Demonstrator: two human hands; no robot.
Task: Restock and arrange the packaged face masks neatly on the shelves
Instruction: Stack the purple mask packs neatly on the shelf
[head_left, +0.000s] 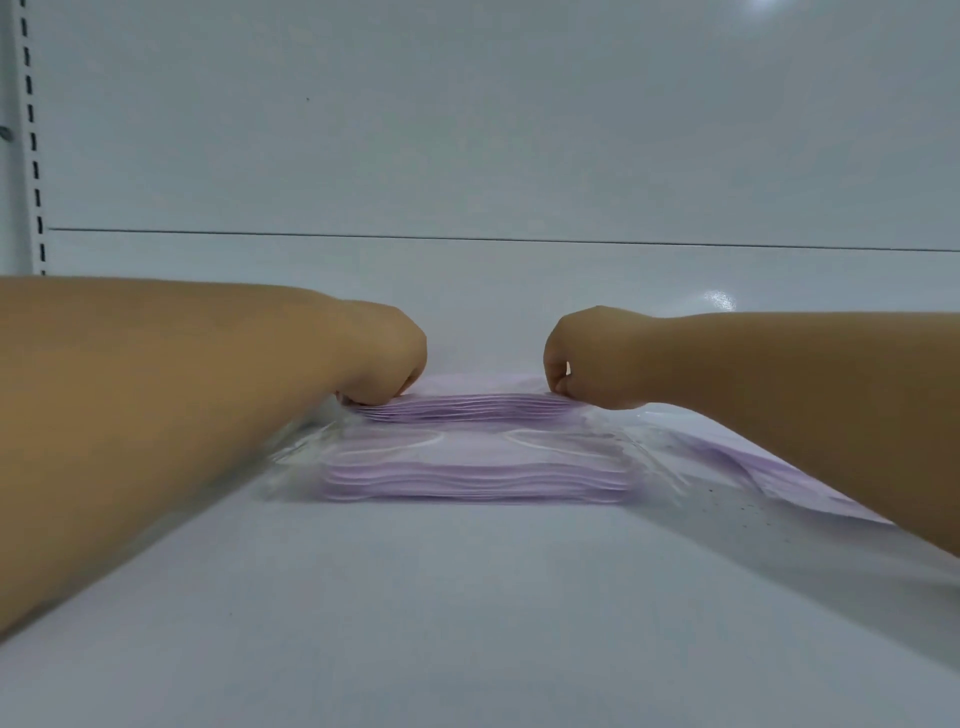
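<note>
**Holding the Top Pack of Purple Masks**

Looking down from the head camera, I see two bare arms reach onto a white shelf (467, 597). Two packs of purple face masks lie there, one on top of the other, near the middle of the shelf. The top pack (467, 408) sits on the bottom pack (478, 475).

My left hand (382, 358) grips the left end of the top pack. Its fingers are curled tight around that edge. My right hand (592, 358) pinches the right end of the same pack, with thumb and fingers bent close together.

Both packs have clear plastic wrap. Another purple pack (779, 480) lies just beside them on the right, partly hidden under my right arm.

Behind it all is a white back wall (493, 130). A strip with small dark slots (32, 140) runs up the left side.
</note>
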